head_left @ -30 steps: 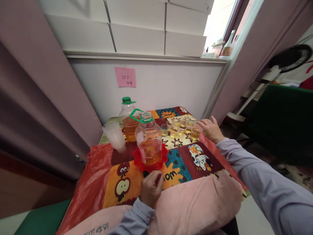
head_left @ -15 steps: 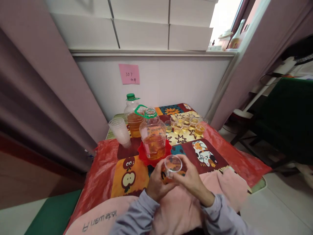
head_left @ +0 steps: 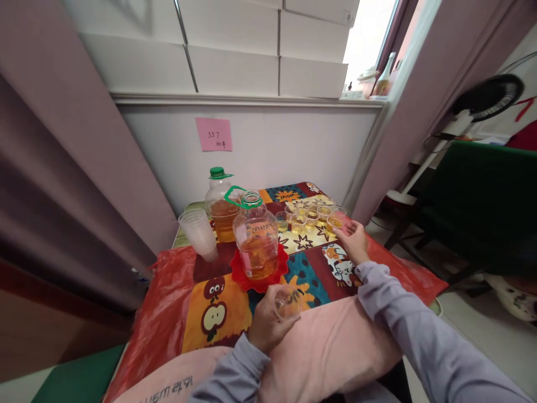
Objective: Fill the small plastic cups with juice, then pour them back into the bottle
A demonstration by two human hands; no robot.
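Note:
My left hand (head_left: 265,323) is closed round a small clear plastic cup (head_left: 287,303) near the table's front edge, just in front of a red dish (head_left: 239,272). An open jug (head_left: 255,242) of amber liquid with a green neck ring stands on that dish. My right hand (head_left: 354,241) reaches out to the far right, fingers on or round one of several small filled cups (head_left: 334,223) standing in a cluster (head_left: 306,217). Whether it grips that cup is unclear.
A capped bottle (head_left: 220,204) of amber liquid stands behind the jug. A tilted stack of clear cups (head_left: 197,234) is at the left. The patterned cloth (head_left: 213,313) covers the table; a pink cushion (head_left: 335,347) lies on my lap. A fan (head_left: 486,101) and green seat (head_left: 482,201) stand to the right.
Half a second ago both hands held the small cup together in front of me. Now only the left hand holds it and the right hand has reached out to the filled cups.

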